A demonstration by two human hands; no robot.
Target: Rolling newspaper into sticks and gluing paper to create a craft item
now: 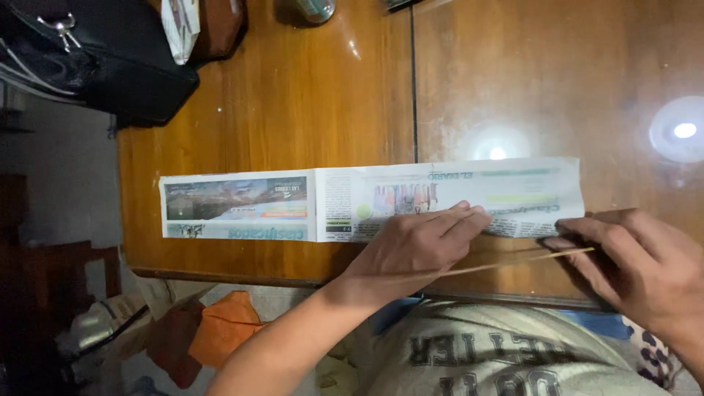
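A long folded newspaper strip point(293, 205) lies across the glossy wooden table point(308, 110). My left hand point(418, 246) presses flat on the strip's near edge, fingers pointing right. A thin wooden stick point(506, 264) runs under that hand along the near edge of the paper. My right hand point(634, 264) pinches the stick's right end beside the strip's lower right corner.
A black bag point(95, 59) with a metal clasp sits at the table's far left corner, beside a brown object point(220, 29). A can point(315, 9) stands at the far edge. Orange cloth point(224, 326) lies on the floor below the table's near edge.
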